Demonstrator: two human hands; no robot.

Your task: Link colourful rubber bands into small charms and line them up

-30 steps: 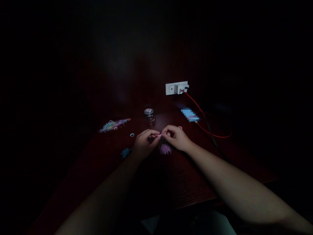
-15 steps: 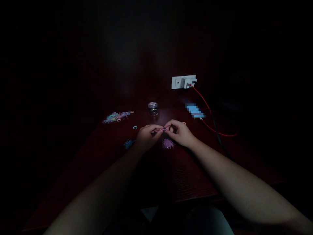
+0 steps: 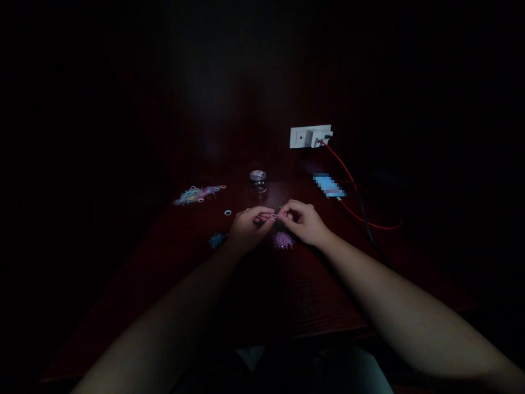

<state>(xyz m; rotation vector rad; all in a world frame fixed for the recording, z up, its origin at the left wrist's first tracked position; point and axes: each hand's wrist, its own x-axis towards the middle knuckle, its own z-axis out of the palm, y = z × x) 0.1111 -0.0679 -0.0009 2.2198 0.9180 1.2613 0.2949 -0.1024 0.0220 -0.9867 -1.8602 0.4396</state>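
Observation:
Between my two hands a small pink rubber band (image 3: pixel 276 215) is stretched just above the table. My left hand (image 3: pixel 251 225) pinches one end of it with thumb and fingertips. At the other end, the thumb and forefinger of my right hand (image 3: pixel 302 220) are closed on it. Below the fingers lies a pile of purple rubber bands (image 3: pixel 283 239). A smaller heap of blue rubber bands (image 3: pixel 216 239) sits left of my left wrist, partly hidden by it. A single light-blue hair tie (image 3: pixel 227 213) lies beyond that heap.
A clear lidded jar (image 3: pixel 258 181) stands at the back. Mixed coloured bands (image 3: pixel 197 195) are heaped at the far left. At the right lies a blurred phone (image 3: pixel 329 185) on a red cable (image 3: pixel 361 219), which runs to a charger in the wall socket (image 3: pixel 300 137). The dark red table (image 3: pixel 328 306) is dimly lit.
The pink band now shows as an open, twisted loop rather than a flat narrow strip. My fingers have shifted slightly around it; the camera view has moved a little.

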